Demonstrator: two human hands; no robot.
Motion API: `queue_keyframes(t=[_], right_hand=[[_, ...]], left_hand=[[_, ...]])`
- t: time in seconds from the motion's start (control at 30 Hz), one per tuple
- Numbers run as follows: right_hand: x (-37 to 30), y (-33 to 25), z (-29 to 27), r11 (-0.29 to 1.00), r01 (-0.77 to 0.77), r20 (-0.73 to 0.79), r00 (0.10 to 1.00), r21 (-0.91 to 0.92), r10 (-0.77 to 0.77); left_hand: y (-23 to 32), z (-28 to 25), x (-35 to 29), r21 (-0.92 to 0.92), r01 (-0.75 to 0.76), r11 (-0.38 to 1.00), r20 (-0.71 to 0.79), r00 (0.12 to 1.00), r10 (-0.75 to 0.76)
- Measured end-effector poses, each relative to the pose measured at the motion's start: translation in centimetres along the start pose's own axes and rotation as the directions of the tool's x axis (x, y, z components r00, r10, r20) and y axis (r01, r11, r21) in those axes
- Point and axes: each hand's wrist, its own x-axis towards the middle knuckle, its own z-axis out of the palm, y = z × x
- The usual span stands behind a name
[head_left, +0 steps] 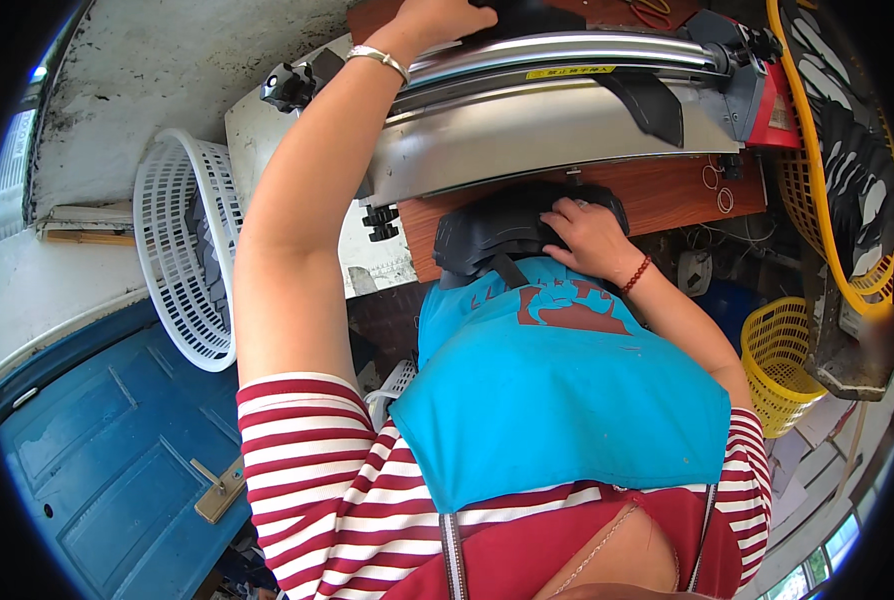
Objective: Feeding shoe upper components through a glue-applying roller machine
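Fingers could get pinched if the left hand (437, 20), gripping the machine's black top piece (527, 15), presses while the right hand (589, 235) lies flat on the dark stack (492, 235) at the counter (667, 190) edge.

Stack of flat black cut pieces (497, 232) lying at the wooden table's (667, 195) edge

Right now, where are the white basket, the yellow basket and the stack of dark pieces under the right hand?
white basket (172, 250): head view, on its slotted side wall.
yellow basket (779, 355): head view, on its mesh wall.
stack of dark pieces (487, 235): head view, on the top piece, left of the right hand (592, 235).
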Motion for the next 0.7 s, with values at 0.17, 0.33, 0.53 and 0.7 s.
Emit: queue_keyframes(t=[0.17, 0.33, 0.53, 0.7], right_hand=[[-0.4, -0.1, 1.2, 1.000, 0.007, -0.050, 0.999, 0.016, -0.006], [-0.1, -3.0, -8.0, 0.997, 0.010, -0.206, 0.979, 0.078, 0.007], [4.0, -0.6, -13.6, 0.971, -0.152, -0.316, 0.945, -0.185, 0.088], [7.0, 1.8, -9.2, 0.981, -0.113, -0.432, 0.901, -0.158, 0.034]], left_hand=[[1.9, -3.0, 1.0, -0.530, 0.265, 0.806, -0.047, 0.939, -0.340], [1.0, -6.0, 0.9, -0.605, 0.229, 0.762, -0.145, 0.910, -0.389], [-2.4, -3.5, 0.7, 0.043, -0.164, 0.986, -0.440, 0.883, 0.166], [-2.5, 3.1, 0.1, 0.309, -0.020, 0.951, 0.209, 0.977, -0.047]])
